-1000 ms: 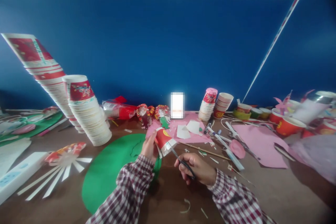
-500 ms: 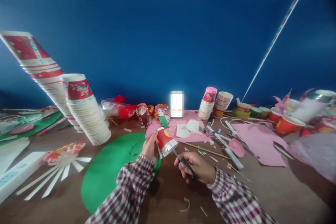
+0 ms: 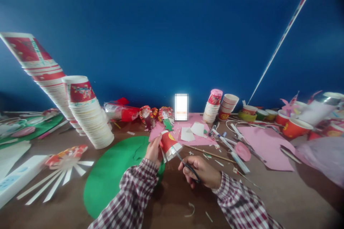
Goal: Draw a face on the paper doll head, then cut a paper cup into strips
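My left hand [image 3: 153,150] is closed round a red and white paper cup [image 3: 168,142], which lies tilted with its white cut edge toward my right. In my right hand [image 3: 200,170] is a pair of dark-handled scissors [image 3: 190,169], with the fingers in the handles. The scissor blades reach up to the cup's white edge and touch it; part of them is hidden there. Beneath my left forearm lies a large green paper circle [image 3: 113,171].
Tall paper cup stacks [image 3: 90,114] stand at the left, near a fringed cut cup [image 3: 66,161] and a white power strip [image 3: 20,175]. Pink sheets [image 3: 271,146], a thin stick [image 3: 209,153] and paper scraps lie ahead and right. A blue partition [image 3: 150,43] closes the back.
Almost nothing differs. Both hands, the cup and the scissors stay in nearly the same place.
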A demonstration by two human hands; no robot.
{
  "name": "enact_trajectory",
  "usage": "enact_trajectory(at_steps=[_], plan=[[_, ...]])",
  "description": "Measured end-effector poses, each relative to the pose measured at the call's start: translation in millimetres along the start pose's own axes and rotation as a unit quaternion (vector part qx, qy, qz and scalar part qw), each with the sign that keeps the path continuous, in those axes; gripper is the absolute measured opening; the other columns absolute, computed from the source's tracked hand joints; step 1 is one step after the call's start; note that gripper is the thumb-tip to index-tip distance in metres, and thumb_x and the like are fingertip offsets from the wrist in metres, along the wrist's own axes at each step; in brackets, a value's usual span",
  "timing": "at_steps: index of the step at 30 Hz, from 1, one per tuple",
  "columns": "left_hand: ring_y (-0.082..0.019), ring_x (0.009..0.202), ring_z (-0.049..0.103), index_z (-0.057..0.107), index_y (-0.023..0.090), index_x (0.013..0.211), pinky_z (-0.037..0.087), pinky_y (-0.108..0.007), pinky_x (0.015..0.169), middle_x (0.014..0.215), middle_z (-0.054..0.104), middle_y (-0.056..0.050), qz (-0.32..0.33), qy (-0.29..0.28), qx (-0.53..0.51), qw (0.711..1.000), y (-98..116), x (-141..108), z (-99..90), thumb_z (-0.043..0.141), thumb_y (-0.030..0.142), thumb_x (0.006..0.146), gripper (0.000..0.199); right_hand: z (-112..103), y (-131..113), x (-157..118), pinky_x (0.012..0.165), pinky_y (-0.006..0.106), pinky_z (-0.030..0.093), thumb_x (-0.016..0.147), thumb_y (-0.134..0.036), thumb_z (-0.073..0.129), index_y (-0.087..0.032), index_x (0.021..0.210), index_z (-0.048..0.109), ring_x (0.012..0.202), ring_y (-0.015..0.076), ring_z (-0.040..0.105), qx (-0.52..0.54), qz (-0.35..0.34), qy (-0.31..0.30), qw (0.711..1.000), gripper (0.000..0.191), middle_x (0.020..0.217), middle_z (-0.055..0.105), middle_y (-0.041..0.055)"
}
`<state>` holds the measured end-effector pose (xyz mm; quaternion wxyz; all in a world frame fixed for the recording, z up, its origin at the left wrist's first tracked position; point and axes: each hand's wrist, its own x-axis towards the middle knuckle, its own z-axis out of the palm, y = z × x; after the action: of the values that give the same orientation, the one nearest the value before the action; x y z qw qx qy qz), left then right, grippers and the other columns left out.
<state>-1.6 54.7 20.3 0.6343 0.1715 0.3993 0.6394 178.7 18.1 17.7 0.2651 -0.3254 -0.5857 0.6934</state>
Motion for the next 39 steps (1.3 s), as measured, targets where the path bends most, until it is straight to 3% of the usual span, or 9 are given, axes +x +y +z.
enact_trajectory(at_steps=[8,23,39], plan=[[-0.021,0.066,0.068,0.063,0.006,0.092,0.056,-0.033,0.067,0.078,0.07,-0.014,-0.004,0.002,0.002,1.0,1.1,-1.2,2.4,0.054,0.025,0.082,0.023,-1.9,4.0,1.2,0.041,0.017,0.047,0.073,-0.048,0.064,-0.011,0.088,0.057,0.046,0.0064,0.051,0.003,-0.005,-0.006,1.0,0.041,0.055,0.052,-0.0032],[-0.02,0.065,0.068,0.064,0.007,0.092,0.056,-0.033,0.068,0.078,0.07,-0.013,-0.001,0.017,0.004,1.0,1.1,-1.2,1.8,0.056,0.025,0.081,0.023,-1.2,2.2,0.4,0.04,0.017,0.046,0.072,-0.05,0.065,-0.011,0.087,0.057,0.046,0.0064,0.05,0.001,0.0,-0.005,1.0,0.042,0.055,0.052,-0.0032],[-0.021,0.067,0.068,0.063,0.009,0.092,0.055,-0.034,0.069,0.08,0.07,-0.012,0.007,-0.003,0.003,1.0,1.7,-1.3,2.0,0.057,0.023,0.08,0.019,-2.2,2.9,0.4,0.04,0.016,0.044,0.074,-0.051,0.062,-0.012,0.088,0.057,0.043,0.0061,0.049,-0.014,0.0,-0.002,1.0,0.042,0.054,0.052,-0.0033]])
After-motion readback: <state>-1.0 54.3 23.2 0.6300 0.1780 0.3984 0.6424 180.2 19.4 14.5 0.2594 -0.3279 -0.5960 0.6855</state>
